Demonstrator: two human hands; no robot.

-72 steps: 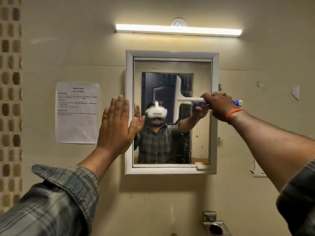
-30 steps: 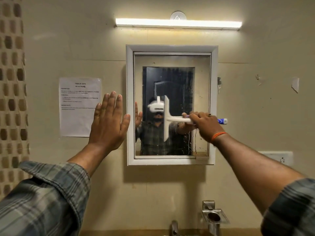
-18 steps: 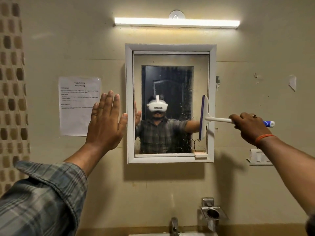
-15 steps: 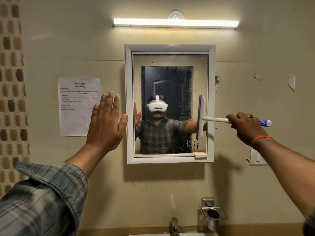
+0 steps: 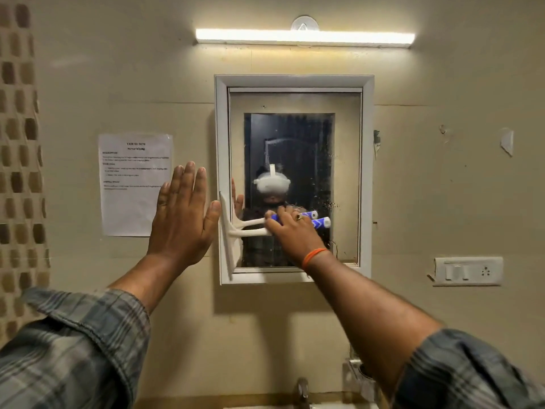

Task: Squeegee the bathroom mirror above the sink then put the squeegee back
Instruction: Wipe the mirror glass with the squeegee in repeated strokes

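Half a second ago the squeegee [image 5: 236, 231] stood at the right edge of the mirror [image 5: 345, 178], with the right hand [image 5: 295, 231] out past the frame; now its white blade stands upright at the mirror's left edge, reaching down to the lower left corner of the frame, and the right hand lies in front of the lower middle of the glass, its grip curled round the blue and white handle. The left hand [image 5: 181, 219] stays flat against the wall just left of the mirror, grip wide with fingers straight, thumb tip by the blade. The paper notice [image 5: 132, 184] hangs further left of the mirror, the switch plate [image 5: 467, 271] to its lower right, the light bar [image 5: 303, 36] above, and the tap [image 5: 302, 391] below
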